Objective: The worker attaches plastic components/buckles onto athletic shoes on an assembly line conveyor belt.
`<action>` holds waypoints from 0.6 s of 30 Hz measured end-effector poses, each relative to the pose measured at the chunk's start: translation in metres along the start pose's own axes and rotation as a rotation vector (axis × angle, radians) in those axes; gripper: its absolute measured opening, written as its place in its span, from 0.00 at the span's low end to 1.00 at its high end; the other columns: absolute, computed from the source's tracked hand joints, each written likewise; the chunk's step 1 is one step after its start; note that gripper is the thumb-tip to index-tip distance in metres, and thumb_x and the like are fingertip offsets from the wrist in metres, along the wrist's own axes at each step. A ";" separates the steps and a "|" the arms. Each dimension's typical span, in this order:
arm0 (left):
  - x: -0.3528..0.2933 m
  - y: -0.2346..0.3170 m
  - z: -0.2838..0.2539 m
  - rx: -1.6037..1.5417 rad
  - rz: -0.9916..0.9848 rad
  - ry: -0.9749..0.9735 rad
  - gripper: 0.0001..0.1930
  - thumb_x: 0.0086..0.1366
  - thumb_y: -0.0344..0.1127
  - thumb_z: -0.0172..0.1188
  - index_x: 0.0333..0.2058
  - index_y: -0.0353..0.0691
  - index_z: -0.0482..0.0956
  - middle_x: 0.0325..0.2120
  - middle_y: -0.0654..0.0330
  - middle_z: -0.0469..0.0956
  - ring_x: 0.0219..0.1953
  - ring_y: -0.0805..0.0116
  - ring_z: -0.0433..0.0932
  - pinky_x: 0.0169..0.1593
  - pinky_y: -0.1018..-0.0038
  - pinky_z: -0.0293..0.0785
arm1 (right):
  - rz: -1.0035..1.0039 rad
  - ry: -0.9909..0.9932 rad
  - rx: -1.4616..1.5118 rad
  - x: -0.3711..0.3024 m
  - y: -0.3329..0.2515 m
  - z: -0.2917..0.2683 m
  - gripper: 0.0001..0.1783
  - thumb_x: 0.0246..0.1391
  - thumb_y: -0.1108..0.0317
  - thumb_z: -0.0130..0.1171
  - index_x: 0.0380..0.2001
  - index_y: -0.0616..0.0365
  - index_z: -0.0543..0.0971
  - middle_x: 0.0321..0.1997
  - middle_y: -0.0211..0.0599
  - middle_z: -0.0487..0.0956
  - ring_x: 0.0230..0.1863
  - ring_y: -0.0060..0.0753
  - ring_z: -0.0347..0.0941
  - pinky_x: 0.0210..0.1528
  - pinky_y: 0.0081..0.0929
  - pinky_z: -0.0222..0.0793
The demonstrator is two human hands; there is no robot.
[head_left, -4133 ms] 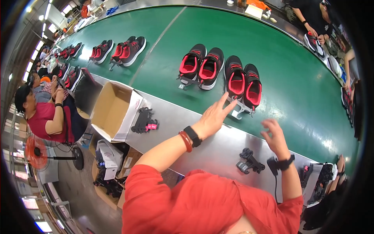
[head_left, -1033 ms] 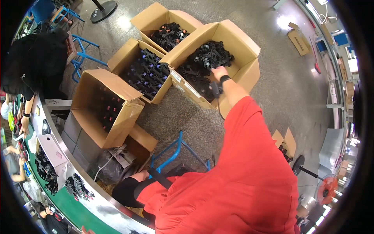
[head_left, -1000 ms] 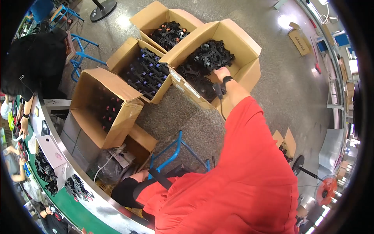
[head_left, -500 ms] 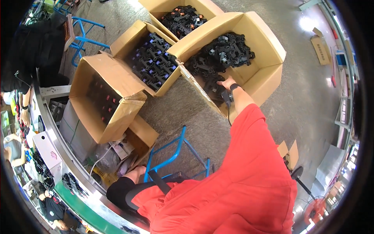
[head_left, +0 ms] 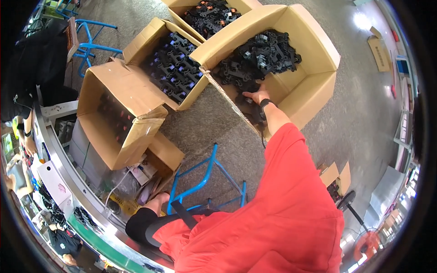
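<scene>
The right hand (head_left: 258,95) is down inside the large cardboard box (head_left: 314,88), palm lowered, with the thumb standing apart from the fingers so that it looks partly open. The fingertips are against dark things, and I cannot tell whether they have hold of anything. A black wristband (head_left: 265,103) circles the wrist. Just beyond the fingers, black plastic hangers (head_left: 271,52) lie heaped in the large box, toward its far and left sides, while part of its floor by the hand shows bare cardboard. The left hand is out of view.

Behind the large box, close against it, an open carton (head_left: 249,4) holds black hangers with orange tags (head_left: 211,17). Directly left of the large box is a carton (head_left: 142,41) of purple-tagged hangers (head_left: 175,70), and farther left a tilted carton (head_left: 119,84) with red-tagged hangers (head_left: 122,122) in its shadowed inside. In front of the large box stands a blue stool (head_left: 196,187). Well to the left of the large box, the tabletop (head_left: 93,202) curves past, bearing a white box (head_left: 55,184); a person in black (head_left: 38,68) is beside it. To the right of the stool sits a small open carton (head_left: 346,177), near an orange fan (head_left: 367,245).
</scene>
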State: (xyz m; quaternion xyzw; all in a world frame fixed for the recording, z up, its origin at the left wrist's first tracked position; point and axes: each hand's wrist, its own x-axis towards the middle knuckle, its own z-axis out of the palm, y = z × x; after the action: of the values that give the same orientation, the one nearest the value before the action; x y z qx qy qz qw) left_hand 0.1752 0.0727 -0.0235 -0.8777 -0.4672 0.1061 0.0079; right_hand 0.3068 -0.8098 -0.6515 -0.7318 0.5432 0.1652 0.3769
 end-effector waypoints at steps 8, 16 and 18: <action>-0.030 0.071 0.011 -0.363 -0.086 -0.033 0.21 0.66 0.43 0.46 0.51 0.32 0.68 0.47 0.46 0.72 0.49 0.54 0.69 0.54 0.65 0.63 | -0.041 -0.365 -0.042 -0.016 -0.015 -0.034 0.56 0.28 0.49 0.75 0.58 0.68 0.63 0.54 0.49 0.73 0.53 0.41 0.72 0.53 0.33 0.69; -0.025 0.052 0.030 -0.404 -0.142 -0.050 0.23 0.66 0.44 0.46 0.51 0.31 0.66 0.50 0.45 0.68 0.51 0.51 0.66 0.57 0.61 0.57 | -0.200 -0.452 0.559 0.000 -0.034 -0.068 0.53 0.35 0.52 0.75 0.60 0.65 0.60 0.54 0.47 0.71 0.51 0.40 0.70 0.52 0.39 0.69; -0.026 0.049 0.032 -0.410 -0.152 -0.049 0.23 0.66 0.44 0.46 0.51 0.31 0.66 0.50 0.45 0.67 0.51 0.51 0.66 0.58 0.61 0.57 | -0.332 -0.366 0.446 -0.002 -0.065 -0.052 0.50 0.37 0.54 0.73 0.60 0.61 0.59 0.48 0.43 0.74 0.44 0.38 0.73 0.41 0.36 0.74</action>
State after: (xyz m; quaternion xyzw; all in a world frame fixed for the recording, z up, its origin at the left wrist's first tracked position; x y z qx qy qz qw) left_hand 0.1955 0.0207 -0.0554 -0.8203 -0.5439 0.0293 -0.1744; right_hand 0.3572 -0.8385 -0.5916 -0.6681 0.3625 0.1071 0.6409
